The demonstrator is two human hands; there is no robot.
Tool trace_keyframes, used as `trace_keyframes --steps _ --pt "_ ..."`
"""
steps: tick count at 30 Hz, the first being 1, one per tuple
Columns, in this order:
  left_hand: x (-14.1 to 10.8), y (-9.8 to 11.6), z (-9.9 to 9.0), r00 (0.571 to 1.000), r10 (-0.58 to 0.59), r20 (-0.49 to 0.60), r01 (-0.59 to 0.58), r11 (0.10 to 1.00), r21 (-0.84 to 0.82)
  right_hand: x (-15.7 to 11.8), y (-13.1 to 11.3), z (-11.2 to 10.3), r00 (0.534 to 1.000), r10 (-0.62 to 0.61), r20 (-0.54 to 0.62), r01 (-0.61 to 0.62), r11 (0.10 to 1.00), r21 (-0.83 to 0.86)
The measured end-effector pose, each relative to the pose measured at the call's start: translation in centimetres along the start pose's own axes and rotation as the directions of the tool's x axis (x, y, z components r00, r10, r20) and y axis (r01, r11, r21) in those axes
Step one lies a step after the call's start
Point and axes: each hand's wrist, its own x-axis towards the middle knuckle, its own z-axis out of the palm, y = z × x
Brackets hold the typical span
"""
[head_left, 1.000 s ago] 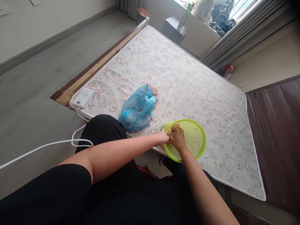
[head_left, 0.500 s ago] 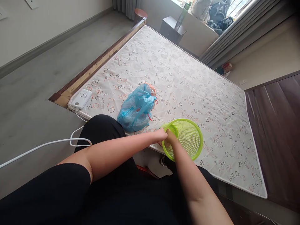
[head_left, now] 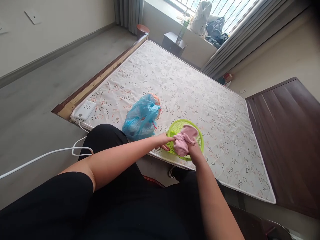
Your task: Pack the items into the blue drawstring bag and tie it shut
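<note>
A pink cloth [head_left: 184, 141], bunched up, is gripped by my right hand [head_left: 195, 151] over the mouth of a green mesh basket [head_left: 200, 133]. The basket lies tilted near the mattress edge. My left hand [head_left: 165, 140] is at the basket's left rim, thumb against it and other fingers apart below; it seems to hold the rim. To the left of the basket, a tied blue plastic bag [head_left: 141, 118] rests on the lettered mattress [head_left: 170, 80], with something orange behind its top.
A white device [head_left: 85, 110] with a cable sits at the mattress's left corner. The wooden bed frame [head_left: 100, 75] runs along the left side. A dark headboard [head_left: 282, 140] stands right. Beyond are a nightstand [head_left: 173, 43] and bags on the windowsill.
A pink cloth now shows in my right hand above the basket. My hands have moved apart, and the basket's opening now faces more toward me. The camera view has shifted slightly.
</note>
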Motion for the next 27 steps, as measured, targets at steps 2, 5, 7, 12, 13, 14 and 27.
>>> trace_keyframes --steps 2,5,7,12,13,14,27 --pt "-0.4 0.2 -0.5 1.000 -0.014 -0.002 0.014 1.000 -0.003 -1.8 -0.9 -1.6 0.992 -0.081 -0.095 0.086 0.995 0.042" --pt "-1.0 -0.2 -0.6 0.999 0.008 -0.038 -0.008 1.000 0.008 -4.3 -1.0 -3.4 0.964 -0.130 -0.231 0.165 0.976 0.143" --pt "-1.2 -0.6 -0.3 0.995 0.026 -0.091 -0.025 1.000 0.014 -5.6 -0.2 -3.8 0.944 -0.101 -0.315 0.181 0.955 0.236" --pt "-2.0 -2.0 0.9 0.955 0.152 -0.254 -0.116 0.982 0.152 -7.5 2.9 -2.4 0.945 0.070 -0.321 0.121 0.835 0.537" --pt "-2.4 -2.2 1.1 0.937 0.184 -0.297 -0.129 0.972 0.194 -7.7 3.2 -2.0 0.941 0.093 -0.326 0.118 0.811 0.574" --pt "-2.9 -2.6 1.4 0.909 0.232 -0.347 -0.149 0.957 0.248 -7.9 3.2 -1.7 0.936 0.099 -0.337 0.130 0.793 0.595" --pt "-11.1 -3.5 4.4 0.790 0.501 -0.354 -0.526 0.850 0.030 -11.8 2.0 4.4 0.922 -0.356 0.151 0.325 0.925 0.197"
